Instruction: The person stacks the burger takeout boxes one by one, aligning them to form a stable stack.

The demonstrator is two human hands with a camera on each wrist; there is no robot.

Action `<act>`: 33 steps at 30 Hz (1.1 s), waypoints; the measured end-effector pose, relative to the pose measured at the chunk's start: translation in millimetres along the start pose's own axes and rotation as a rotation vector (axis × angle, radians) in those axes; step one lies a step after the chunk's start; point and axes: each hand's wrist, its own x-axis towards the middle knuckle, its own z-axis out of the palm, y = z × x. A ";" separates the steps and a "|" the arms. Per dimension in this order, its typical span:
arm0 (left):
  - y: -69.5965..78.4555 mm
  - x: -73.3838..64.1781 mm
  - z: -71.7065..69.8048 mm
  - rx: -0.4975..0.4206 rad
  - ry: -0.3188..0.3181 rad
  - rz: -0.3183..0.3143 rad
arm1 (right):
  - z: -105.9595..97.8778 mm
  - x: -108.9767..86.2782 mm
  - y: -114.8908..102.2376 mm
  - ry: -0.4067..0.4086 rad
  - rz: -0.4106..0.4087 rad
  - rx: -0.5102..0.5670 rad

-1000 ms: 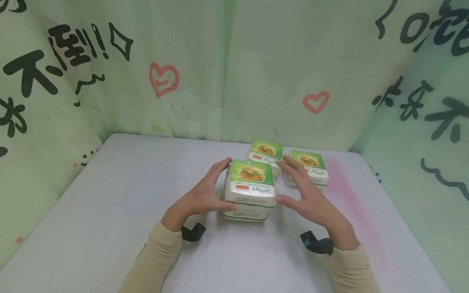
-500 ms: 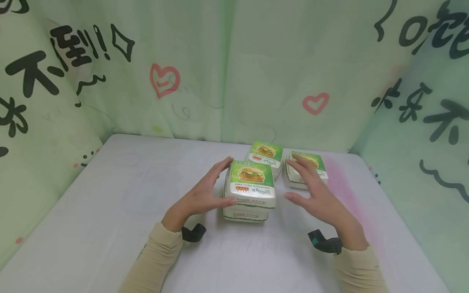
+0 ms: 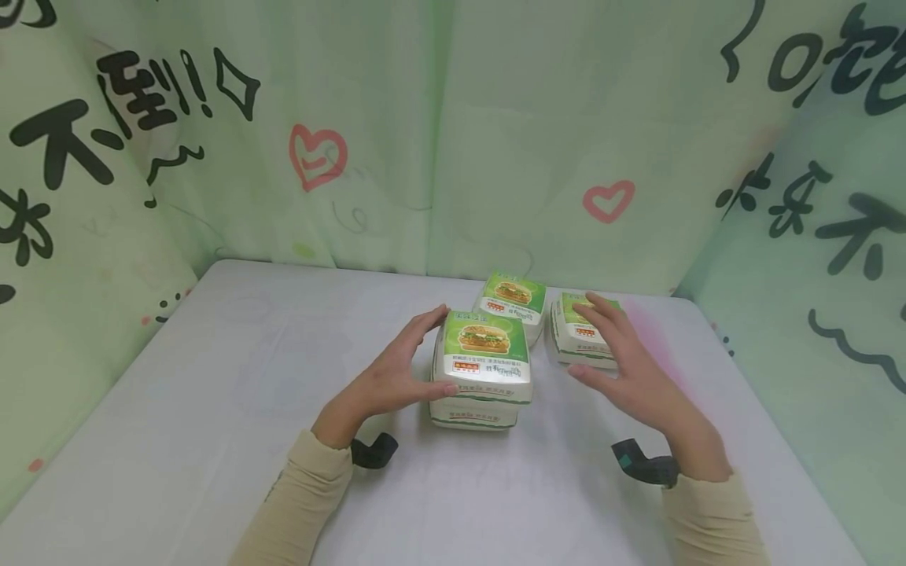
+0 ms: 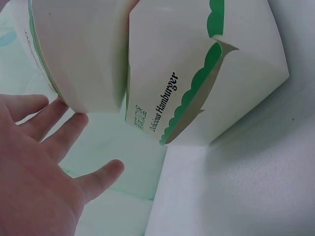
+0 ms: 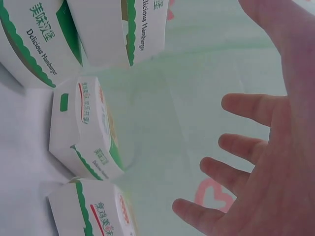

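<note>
- Left hand (image 3: 385, 385): fingers fairly straight and slightly spread, two fingertips touching the edge of the upper burger box (image 4: 78, 54); in the head view the thumb lies against that box's near face, without curling round it.
- Right hand (image 3: 644, 389): fingers extended and spread, thumb apart, holding nothing; it hovers to the right of the stack, its fingers covering part of the right burger box (image 3: 583, 346) in the head view.
- The upper burger box sits on the lower burger box (image 3: 473, 413), slightly off line with it; its top has a green panel with a burger picture, and the lower one's side reads "Delicious Hamburger".
- The far burger box (image 3: 513, 295) stands just behind the stack, its near part hidden; the right burger box is beside it, to the right and a little nearer.
- All the boxes are on a white table (image 3: 212, 377), right of its middle.
- Black wrist mounts (image 3: 373, 450) and beige sleeves (image 3: 290, 503) show on both arms.
- Pale green cloth (image 3: 382, 79) with black writing and red hearts surrounds the table's far, left and right sides.
</note>
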 end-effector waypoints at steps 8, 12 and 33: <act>0.1 -0.7 0.5 -0.004 0.010 0.018 | -7.0 1.1 4.8 0.009 0.026 -0.049; 1.2 -1.0 0.2 0.000 0.011 0.017 | -11.4 3.6 9.7 0.008 0.067 -0.087; 0.4 -0.5 0.2 0.013 0.010 0.022 | -19.2 16.7 40.5 -0.076 0.212 -0.154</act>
